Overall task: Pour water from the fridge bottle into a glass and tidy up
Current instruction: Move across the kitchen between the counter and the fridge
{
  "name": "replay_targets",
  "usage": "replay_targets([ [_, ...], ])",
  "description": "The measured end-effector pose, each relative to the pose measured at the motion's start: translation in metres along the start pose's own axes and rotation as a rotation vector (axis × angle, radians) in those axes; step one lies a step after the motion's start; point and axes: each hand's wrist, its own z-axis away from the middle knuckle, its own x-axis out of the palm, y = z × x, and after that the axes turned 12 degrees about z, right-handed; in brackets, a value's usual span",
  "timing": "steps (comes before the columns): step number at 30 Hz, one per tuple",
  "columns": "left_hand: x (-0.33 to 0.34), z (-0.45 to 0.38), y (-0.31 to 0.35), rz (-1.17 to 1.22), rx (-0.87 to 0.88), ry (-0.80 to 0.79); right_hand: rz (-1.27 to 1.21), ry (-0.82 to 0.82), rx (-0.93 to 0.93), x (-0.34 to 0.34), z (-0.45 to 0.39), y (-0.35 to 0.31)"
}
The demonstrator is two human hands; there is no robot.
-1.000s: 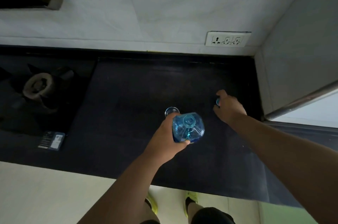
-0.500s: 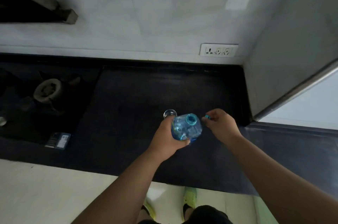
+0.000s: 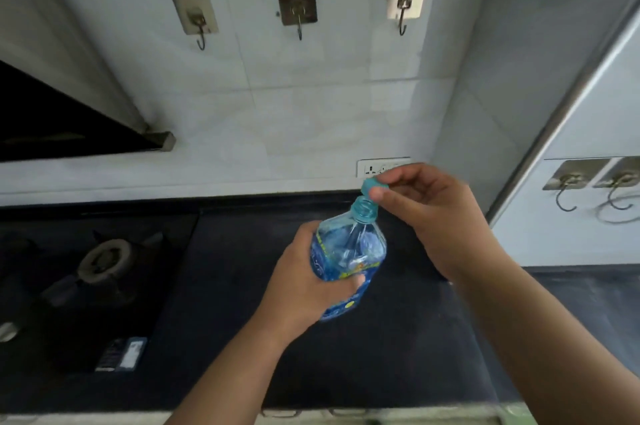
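Head view: left hand (image 3: pixel 304 280) wrapped around blue water bottle (image 3: pixel 348 258), tilted toward 1 o'clock above the dark countertop (image 3: pixel 221 286). Right hand (image 3: pixel 429 213) pinching teal cap (image 3: pixel 373 184) just over the neck. Gas burner (image 3: pixel 105 260) at 9 o'clock; open counter toward the near edge at 6.

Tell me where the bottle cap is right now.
In the head view, the cap is pinched in the right hand, just above the open neck of the bottle held by the left hand.
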Motion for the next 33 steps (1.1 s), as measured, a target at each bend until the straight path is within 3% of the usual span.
replay_targets([
  [6, -0.046, 0.020, 0.028, -0.019, 0.075, -0.018, 0.218, -0.061, -0.171, 0.036, 0.019, -0.034],
  [9, -0.067, 0.031, 0.029, -0.018, 0.104, -0.009, 0.506, -0.119, -0.284, 0.051, 0.023, -0.051],
  [15, -0.115, 0.034, 0.026, -0.083, 0.149, -0.027, 1.008, -0.320, -0.290, 0.074, 0.026, -0.099],
  [18, -0.130, 0.032, 0.025, -0.169, 0.212, -0.031, 1.115, -0.260, -0.247, 0.091, 0.030, -0.108],
  [23, -0.144, 0.032, 0.031, -0.326, 0.324, -0.053, 1.400, 0.002, -0.062, 0.126, 0.040, -0.103],
  [25, -0.149, 0.032, 0.032, -0.364, 0.323, -0.101, 1.552, -0.003, 0.018, 0.132, 0.044, -0.101],
  [27, -0.156, 0.034, 0.032, -0.362, 0.345, -0.087, 1.479, -0.096, 0.126, 0.130, 0.046, -0.099],
  [29, -0.161, 0.038, 0.035, -0.363, 0.357, -0.070, 1.184, -0.094, 0.166, 0.123, 0.048, -0.098],
  [33, -0.164, 0.039, 0.037, -0.391, 0.388, -0.082, 1.095, -0.153, -0.104, 0.114, 0.055, -0.093],
])
